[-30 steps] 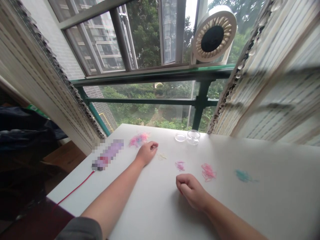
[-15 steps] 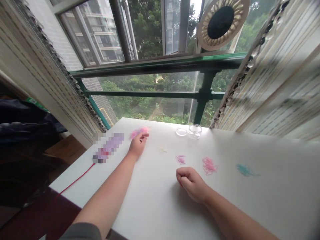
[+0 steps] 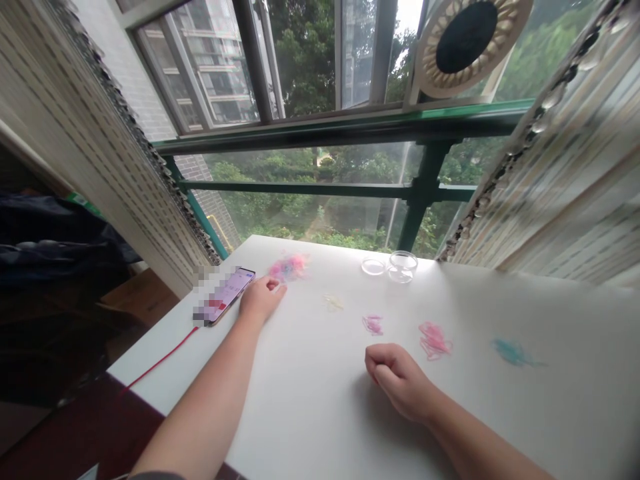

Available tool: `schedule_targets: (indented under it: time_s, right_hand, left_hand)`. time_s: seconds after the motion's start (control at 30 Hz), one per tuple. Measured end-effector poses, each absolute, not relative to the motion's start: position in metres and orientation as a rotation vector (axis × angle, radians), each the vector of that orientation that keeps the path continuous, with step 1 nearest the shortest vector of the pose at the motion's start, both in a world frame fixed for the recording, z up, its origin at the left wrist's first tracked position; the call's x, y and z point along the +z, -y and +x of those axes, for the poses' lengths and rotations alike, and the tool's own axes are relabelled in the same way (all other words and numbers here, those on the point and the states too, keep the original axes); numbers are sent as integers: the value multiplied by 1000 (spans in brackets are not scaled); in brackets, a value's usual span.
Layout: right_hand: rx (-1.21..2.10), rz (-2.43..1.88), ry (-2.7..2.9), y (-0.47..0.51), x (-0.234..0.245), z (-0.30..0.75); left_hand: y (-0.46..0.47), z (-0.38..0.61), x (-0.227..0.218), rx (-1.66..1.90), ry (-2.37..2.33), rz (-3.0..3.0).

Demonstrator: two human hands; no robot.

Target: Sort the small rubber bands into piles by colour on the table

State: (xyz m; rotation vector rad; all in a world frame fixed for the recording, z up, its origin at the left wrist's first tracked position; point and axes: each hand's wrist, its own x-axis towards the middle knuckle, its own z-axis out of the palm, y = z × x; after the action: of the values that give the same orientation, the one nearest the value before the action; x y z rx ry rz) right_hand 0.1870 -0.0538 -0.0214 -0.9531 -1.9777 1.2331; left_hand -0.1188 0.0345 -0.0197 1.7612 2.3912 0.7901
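— Finger status, left hand?
— Loosely curled, just in front of the multicoloured heap of thin strands; grip cannot be told. Right hand: clenched, contents hidden.
— Progress?
— Judged partial. Separated, right of the heap: pale-yellow cluster, purple cluster, pink cluster, teal cluster. Outstanding: the heap.
— Obstructions?
— Left of the heap: rectangular phone, possibly crowding the left hand. Right: round clear-plastic container, clear disc lid.
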Motion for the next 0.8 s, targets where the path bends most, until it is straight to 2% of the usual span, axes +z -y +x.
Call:
schedule_targets:
  time_s: [0.53,0.67,0.8]
  right_hand:
    - [1227,-941,1988,55,-21,184]
    - [1216,-950,1999,54,-20,182]
    - [1247,-987,1990,54,-19,180]
  left_hand:
    - [-37,-126,-12,766,-2476,1730]
    - [-32,-120,-3,950,-2410,1709]
    - [-28,-92,4,1190,-2151,1851]
